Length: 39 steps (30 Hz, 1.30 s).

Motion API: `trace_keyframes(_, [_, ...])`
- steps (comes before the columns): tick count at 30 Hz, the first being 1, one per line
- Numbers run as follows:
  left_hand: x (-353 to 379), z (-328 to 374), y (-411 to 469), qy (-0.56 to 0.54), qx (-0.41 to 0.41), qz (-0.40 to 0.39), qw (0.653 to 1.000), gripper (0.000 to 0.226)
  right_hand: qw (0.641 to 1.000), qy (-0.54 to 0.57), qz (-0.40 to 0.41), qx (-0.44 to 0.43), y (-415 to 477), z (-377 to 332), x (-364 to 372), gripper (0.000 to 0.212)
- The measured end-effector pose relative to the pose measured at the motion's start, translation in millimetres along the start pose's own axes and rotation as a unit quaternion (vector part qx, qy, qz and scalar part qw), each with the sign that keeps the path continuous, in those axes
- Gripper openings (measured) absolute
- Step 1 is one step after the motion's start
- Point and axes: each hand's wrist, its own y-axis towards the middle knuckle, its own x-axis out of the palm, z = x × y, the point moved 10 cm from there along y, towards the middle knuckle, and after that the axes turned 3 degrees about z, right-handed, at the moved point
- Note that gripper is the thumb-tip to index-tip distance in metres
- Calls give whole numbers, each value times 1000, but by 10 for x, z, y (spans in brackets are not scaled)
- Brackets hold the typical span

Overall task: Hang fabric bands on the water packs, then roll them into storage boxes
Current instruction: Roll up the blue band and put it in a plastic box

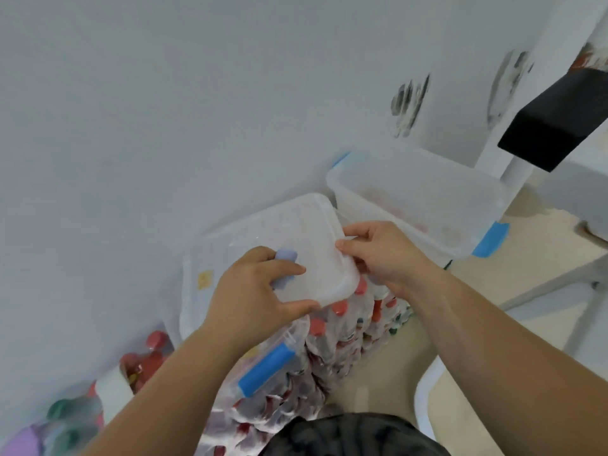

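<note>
A clear plastic storage box (250, 238) with a translucent lid sits on top of shrink-wrapped water packs (345, 337) of red-capped bottles. My left hand (256, 291) grips the lid's near edge, over a pale blue latch (285, 268). My right hand (381, 255) pinches the lid's right corner. A second clear storage box (418, 192) with blue latches stands open behind, to the right. A blue handle (265, 368) lies on the wrapped pack below my left forearm. No fabric band is plainly visible.
A white wall fills the left and top. More bottle packs with red and green caps (144, 360) stand at lower left. A black block (556, 123) on a white post juts in at upper right. Beige floor (526, 258) lies to the right.
</note>
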Motion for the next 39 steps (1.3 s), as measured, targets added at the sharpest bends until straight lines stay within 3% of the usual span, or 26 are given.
trace_keyframes(2, [18,-204,14,-22,-34,5,999,45,988,-116,92,-37,44,-36,-68,19])
trace_keyframes(4, [46,-342,29,-35,-57,-3,998,39,968,-196,133,-85,15,-143,-39,34])
trace_keyframes(9, [135,-498,118,-53,-57,-37,996,32,912,-378,102,-125,54,-214,222,36])
trace_keyframes(12, [166,-540,184,-68,-55,-50,995,22,887,-416,139,-147,-12,-283,230,46])
trace_keyframes(14, [129,-518,261,-111,-39,-30,993,19,889,-383,169,-188,-134,-411,222,38])
trace_keyframes(16, [89,-439,362,-175,-31,-23,984,23,915,-314,169,-190,-227,-485,201,32])
trace_keyframes(20, [53,-94,591,-367,-39,-39,929,23,968,-147,143,-142,-336,-553,93,20])
trace_keyframes(24, [127,218,842,-455,-44,-28,889,21,983,-41,139,-113,-346,-629,-167,17])
trace_keyframes(30, [379,482,1198,-456,-97,-17,885,35,982,-39,139,-118,-53,-785,-544,11])
trace_keyframes(39, [679,642,1572,-366,-158,-49,916,47,983,-87,97,-131,659,-883,-987,19])
